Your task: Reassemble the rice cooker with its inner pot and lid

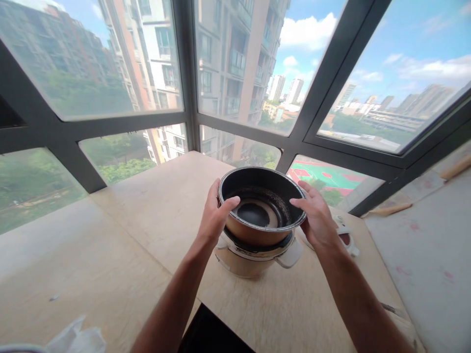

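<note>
Head view: wooden tabletop (121, 235) set against corner windows (235, 63). Left hand (213, 218) and right hand (316, 218) clasp opposite rims of the inner pot (262, 206), partly seated in the cooker base (250, 257). Keeping the pot level and both grips even would serve best.

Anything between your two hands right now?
Yes. In the head view the dark inner pot sits between the left hand and the right hand, both gripping its rim, above the cooker base.

Left grip (215, 213), right grip (316, 215) clasped.
</note>
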`<state>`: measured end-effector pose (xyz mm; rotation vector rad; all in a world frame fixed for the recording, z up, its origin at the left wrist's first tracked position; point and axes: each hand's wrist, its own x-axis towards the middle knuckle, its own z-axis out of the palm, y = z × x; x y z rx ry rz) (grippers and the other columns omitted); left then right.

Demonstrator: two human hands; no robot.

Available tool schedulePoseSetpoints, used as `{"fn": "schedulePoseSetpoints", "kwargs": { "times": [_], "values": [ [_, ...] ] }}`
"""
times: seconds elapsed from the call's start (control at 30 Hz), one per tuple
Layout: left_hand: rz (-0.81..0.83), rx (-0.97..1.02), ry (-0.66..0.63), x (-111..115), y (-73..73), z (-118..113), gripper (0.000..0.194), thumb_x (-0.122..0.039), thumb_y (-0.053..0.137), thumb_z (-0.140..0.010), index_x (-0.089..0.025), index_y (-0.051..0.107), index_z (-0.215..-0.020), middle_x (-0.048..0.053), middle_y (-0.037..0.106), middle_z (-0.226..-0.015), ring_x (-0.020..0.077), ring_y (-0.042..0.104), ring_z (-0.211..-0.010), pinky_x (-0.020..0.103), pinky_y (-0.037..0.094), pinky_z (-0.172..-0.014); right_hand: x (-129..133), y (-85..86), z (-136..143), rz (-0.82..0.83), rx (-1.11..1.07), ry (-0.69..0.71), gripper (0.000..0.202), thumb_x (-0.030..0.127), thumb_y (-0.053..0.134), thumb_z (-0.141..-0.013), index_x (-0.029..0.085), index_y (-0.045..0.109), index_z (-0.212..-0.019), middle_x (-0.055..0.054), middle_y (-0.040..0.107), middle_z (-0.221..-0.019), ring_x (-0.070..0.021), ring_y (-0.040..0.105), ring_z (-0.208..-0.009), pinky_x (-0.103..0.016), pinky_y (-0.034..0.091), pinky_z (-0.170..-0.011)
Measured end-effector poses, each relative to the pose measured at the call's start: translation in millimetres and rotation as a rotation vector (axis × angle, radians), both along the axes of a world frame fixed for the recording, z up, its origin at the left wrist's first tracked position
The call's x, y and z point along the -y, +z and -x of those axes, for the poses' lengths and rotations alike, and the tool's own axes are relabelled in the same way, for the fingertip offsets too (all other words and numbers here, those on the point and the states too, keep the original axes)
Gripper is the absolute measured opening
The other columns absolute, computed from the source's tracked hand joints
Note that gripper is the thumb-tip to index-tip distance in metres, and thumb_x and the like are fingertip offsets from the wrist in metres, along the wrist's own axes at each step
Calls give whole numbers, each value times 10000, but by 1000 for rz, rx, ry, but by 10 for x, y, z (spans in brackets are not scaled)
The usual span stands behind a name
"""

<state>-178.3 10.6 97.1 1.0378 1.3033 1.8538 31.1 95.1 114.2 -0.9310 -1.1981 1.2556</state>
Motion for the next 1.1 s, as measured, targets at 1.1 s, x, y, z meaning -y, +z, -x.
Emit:
{"fn": "schedulePoseSetpoints", "kwargs": {
  "times": [1.1],
  "values": [
    [437,-822,223,69,-409,-114,717,-458,590,-876,-115,418,-1482,254,438,-1526,425,347,-1464,619,302,-1171,-119,-742,-186,-151,744,-51,744,336,592,-793,195,472,-1514,-72,481,-1554,-309,381,-1478,-502,238,-1254]
  ]
}}
